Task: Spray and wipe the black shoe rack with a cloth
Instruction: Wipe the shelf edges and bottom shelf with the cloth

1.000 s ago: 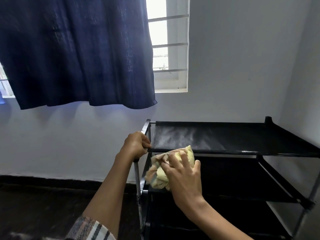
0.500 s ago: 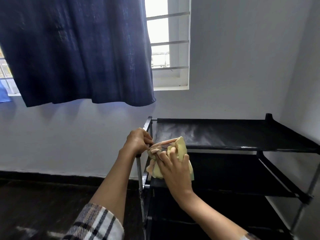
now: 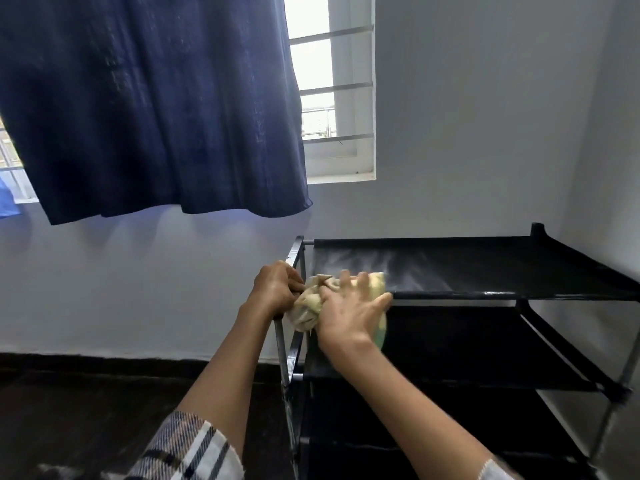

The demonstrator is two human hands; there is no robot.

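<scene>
The black shoe rack (image 3: 485, 268) stands against the white wall at the right, with several fabric shelves on a metal frame. My left hand (image 3: 275, 289) grips the rack's top left corner bar. My right hand (image 3: 349, 313) presses a crumpled pale yellow cloth (image 3: 308, 304) against the front left edge of the top shelf. The cloth is bunched between both hands and partly hidden under my right fingers. Pale streaks show on the top shelf just behind the cloth. No spray bottle is in view.
A dark blue curtain (image 3: 149, 105) hangs over a barred window (image 3: 332, 88) above and to the left of the rack. The floor (image 3: 86, 420) is dark. A side wall (image 3: 609, 168) stands close to the rack's right end.
My right hand with the cloth has moved up from the front of the second shelf to the top shelf's front left edge. My left hand keeps its grip on the corner.
</scene>
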